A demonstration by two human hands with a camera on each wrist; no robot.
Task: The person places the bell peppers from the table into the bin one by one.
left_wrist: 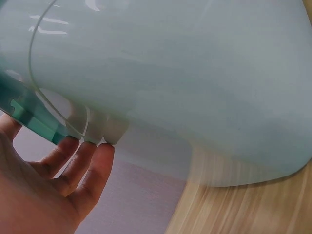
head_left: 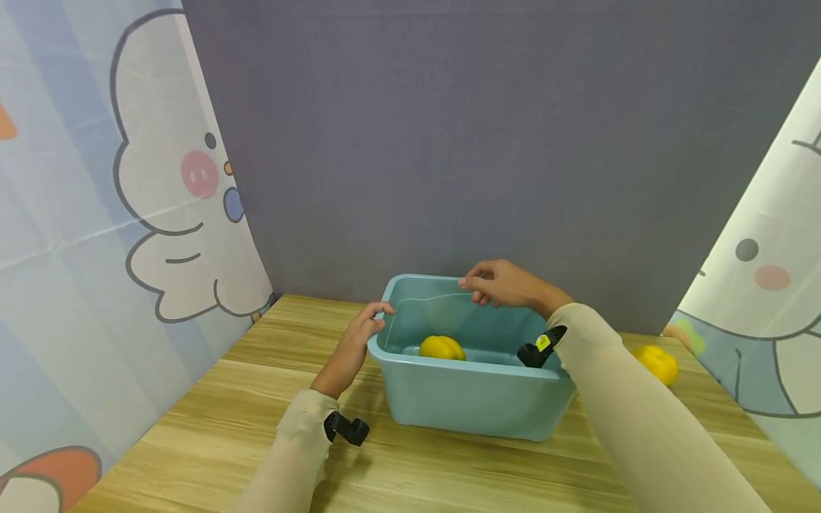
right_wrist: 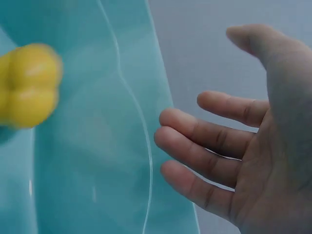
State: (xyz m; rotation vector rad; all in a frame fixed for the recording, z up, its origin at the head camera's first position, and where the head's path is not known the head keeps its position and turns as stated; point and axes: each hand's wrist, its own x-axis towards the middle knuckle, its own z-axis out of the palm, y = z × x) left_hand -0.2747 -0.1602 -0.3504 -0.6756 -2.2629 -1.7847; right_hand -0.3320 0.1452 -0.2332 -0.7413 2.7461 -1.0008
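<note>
A light blue plastic tub (head_left: 471,399) stands on the wooden table, with a yellow bell pepper (head_left: 441,348) lying inside on its floor. My left hand (head_left: 354,347) is at the tub's left rim. In the left wrist view several fingertips (left_wrist: 103,148) touch the outer wall, only slightly bent. Over the back rim hovers my right hand (head_left: 507,283), its fingers spread and loosely bent, with nothing in them. The right wrist view shows the same pepper (right_wrist: 36,85), blurred, well apart from the fingers (right_wrist: 180,178).
Another yellow bell pepper (head_left: 656,365) lies on the table right of the tub, beyond the right forearm. A dark grey curtain (head_left: 417,142) closes off the back. Printed cartoon curtains hang at left (head_left: 83,214) and right (head_left: 763,299). The wooden table (head_left: 212,427) extends to the left.
</note>
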